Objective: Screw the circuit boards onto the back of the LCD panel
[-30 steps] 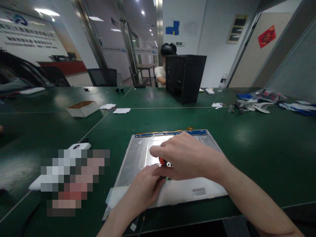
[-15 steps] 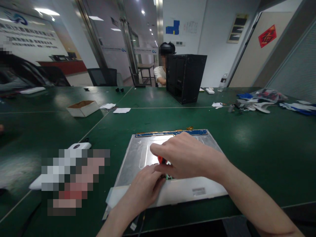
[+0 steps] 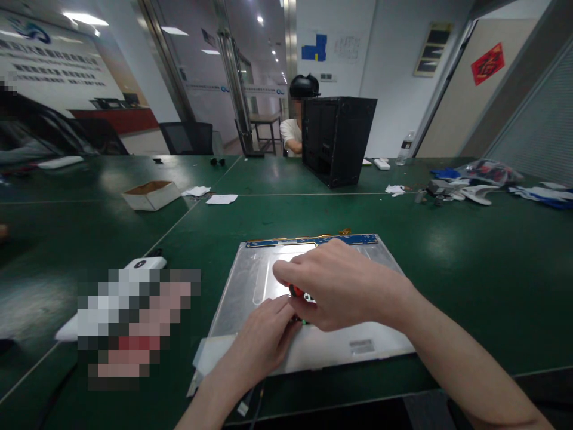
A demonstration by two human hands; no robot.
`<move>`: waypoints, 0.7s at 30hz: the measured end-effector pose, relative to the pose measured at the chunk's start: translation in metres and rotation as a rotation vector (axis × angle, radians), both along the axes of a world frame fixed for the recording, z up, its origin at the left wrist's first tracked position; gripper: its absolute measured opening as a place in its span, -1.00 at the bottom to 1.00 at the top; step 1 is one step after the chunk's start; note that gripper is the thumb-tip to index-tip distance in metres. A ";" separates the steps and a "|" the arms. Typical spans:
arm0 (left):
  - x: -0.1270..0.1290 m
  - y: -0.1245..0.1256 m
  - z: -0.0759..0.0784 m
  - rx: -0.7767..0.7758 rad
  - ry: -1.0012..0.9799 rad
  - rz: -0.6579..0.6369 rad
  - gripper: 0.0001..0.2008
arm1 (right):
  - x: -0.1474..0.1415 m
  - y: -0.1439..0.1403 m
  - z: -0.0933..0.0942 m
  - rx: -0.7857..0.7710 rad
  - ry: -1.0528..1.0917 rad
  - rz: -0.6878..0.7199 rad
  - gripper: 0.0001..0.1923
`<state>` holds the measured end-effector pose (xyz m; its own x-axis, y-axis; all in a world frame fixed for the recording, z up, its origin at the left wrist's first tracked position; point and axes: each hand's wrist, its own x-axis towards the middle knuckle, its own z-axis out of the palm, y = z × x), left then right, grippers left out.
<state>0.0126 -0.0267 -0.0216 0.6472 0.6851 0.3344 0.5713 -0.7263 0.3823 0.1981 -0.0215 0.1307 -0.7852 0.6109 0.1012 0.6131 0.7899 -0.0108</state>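
On the green surface (image 3: 447, 251), a metal panel (image 3: 259, 275) lies flat. The right hand (image 3: 340, 286) is closed around a small red-tipped tool (image 3: 294, 291) at the panel's 6 o'clock edge. The left hand (image 3: 264, 340), fingers curled, steadies the spot, apparently mid-fastening; any further turning calls for steady downward pressure.

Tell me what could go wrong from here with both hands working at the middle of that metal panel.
The right hand grips a small red-handled tool beside the left hand; a slip could jab those fingers or scratch the metal panel. The panel's near edge lies close to the table edge, so hard pressing might shift it. Loose cables below could snag.
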 end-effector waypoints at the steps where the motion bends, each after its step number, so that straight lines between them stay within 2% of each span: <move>1: 0.000 0.000 0.000 -0.008 0.004 0.004 -0.79 | 0.000 0.000 0.000 -0.004 -0.005 0.000 -0.85; 12: -0.002 0.000 0.001 -0.063 0.013 0.001 -0.79 | -0.001 -0.001 0.002 0.010 -0.048 -0.020 -0.84; 21: -0.001 0.001 -0.001 -0.086 0.013 0.006 -0.78 | -0.001 0.002 -0.001 0.016 0.006 -0.007 -0.87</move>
